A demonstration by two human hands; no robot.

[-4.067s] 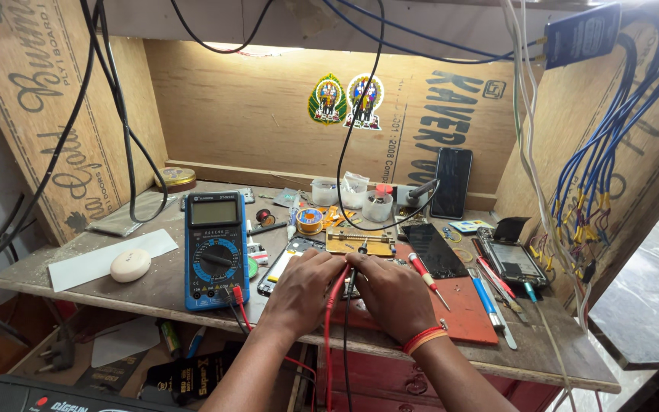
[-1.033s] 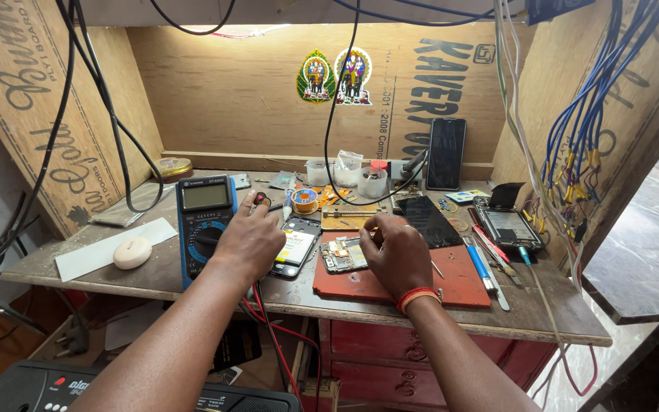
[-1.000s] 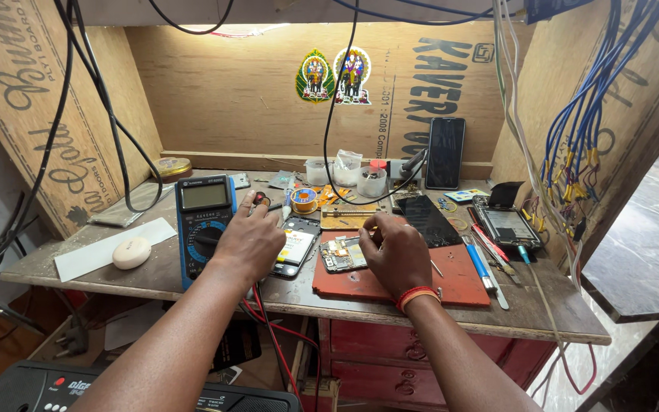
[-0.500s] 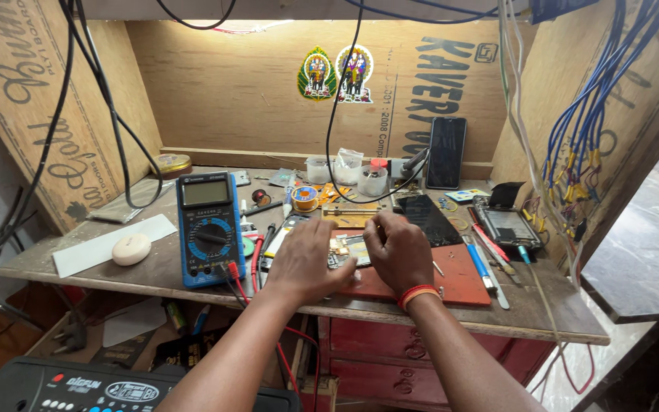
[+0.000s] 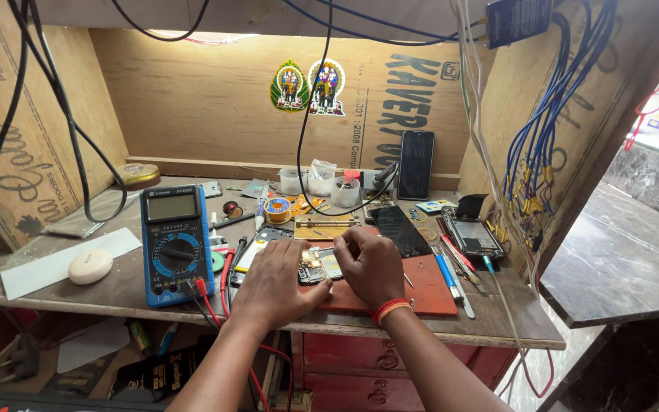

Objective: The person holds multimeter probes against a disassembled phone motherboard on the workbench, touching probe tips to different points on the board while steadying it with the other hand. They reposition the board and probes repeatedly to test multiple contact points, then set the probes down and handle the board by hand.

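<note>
Red mat (image 5: pixel 421 286) is laid on the wooden tabletop (image 5: pixel 497 324), with an opened phone (image 5: pixel 318 266) at its left edge, circuit side up. Phone is held between both hands: left hand (image 5: pixel 276 286) is pressed against its left side with fingers curled, right hand (image 5: pixel 371 263) is set on its right side with fingertips bent down onto the board. Whether either grip is fully clamped cannot be told; fingers are seen in contact with the phone. An orange band (image 5: pixel 389 309) is worn on the right wrist.

Blue multimeter (image 5: pixel 176 244) is placed just left of the hands, its red and black leads (image 5: pixel 211 294) run off the front edge. White puck (image 5: pixel 90 266) and paper strip (image 5: pixel 62 262) are seen further left. Black screen panel (image 5: pixel 400 230) is laid just behind the right hand; a second opened phone (image 5: pixel 473 236) sits to the right, screwdrivers (image 5: pixel 451 271) between. Small white cups (image 5: pixel 320 183) are lined at the back, a dark phone (image 5: pixel 416 165) is leaned on the wall.
</note>
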